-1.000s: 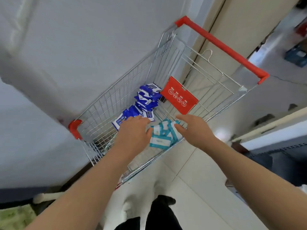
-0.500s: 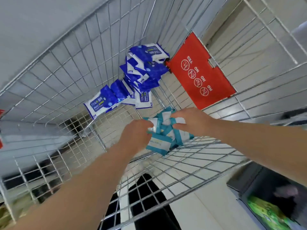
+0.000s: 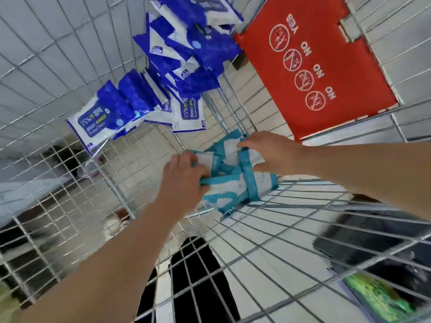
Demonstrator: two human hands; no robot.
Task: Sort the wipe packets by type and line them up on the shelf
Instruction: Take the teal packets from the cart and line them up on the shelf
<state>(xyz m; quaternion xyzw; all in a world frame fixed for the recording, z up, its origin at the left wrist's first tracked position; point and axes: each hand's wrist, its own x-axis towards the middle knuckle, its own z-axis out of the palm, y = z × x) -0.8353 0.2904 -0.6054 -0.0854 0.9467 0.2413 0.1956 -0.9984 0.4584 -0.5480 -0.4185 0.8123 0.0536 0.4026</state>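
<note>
Both my arms reach down into a wire shopping cart. A bunch of teal-and-white wipe packets lies at the cart's near corner. My left hand grips the bunch from the left, fingers curled under the packets. From the right, my right hand holds the same bunch, fingers over the top and thumb below. Several dark blue wipe packets are piled against the far wall of the cart; one of them leans at the left, marked 75%.
A red plastic flap with round warning signs hangs on the cart's right wall. Wire walls close in on all sides. Below the mesh I see pale floor tiles, dark trouser legs and a dark box at the lower right.
My head and both hands have dropped from above the cart deep into it. Both hands have closed round the teal packets, gathering them together.
</note>
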